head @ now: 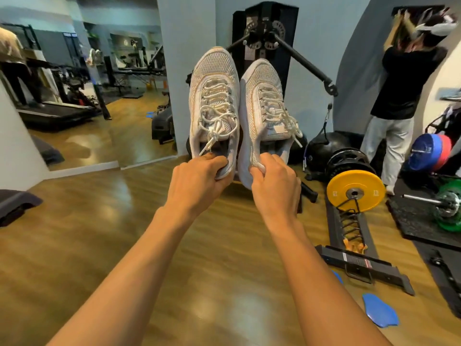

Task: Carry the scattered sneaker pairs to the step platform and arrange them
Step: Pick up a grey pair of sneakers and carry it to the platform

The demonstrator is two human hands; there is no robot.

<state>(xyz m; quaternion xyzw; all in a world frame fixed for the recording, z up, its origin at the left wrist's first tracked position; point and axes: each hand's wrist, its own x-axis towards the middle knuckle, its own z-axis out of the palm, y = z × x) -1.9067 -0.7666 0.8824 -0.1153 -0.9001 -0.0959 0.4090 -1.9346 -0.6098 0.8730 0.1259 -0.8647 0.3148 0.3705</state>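
I hold a pair of white mesh sneakers up in front of me, toes pointing up and away, laces facing me. My left hand (199, 178) grips the heel of the left sneaker (214, 101). The heel of the right sneaker (264, 106) is pinched in my right hand (277, 183). The two shoes hang side by side, nearly touching, above the wooden floor. A dark step platform (17, 203) shows at the left edge, partly cut off by the frame.
A cable machine (264, 38) stands against the wall behind the shoes. A yellow weight plate (355, 193), black floor rails (359, 260), blue pads (379, 313) and barbells lie at the right. Another person (401, 96) stands at the right. A mirror wall (82, 83) fills the left.
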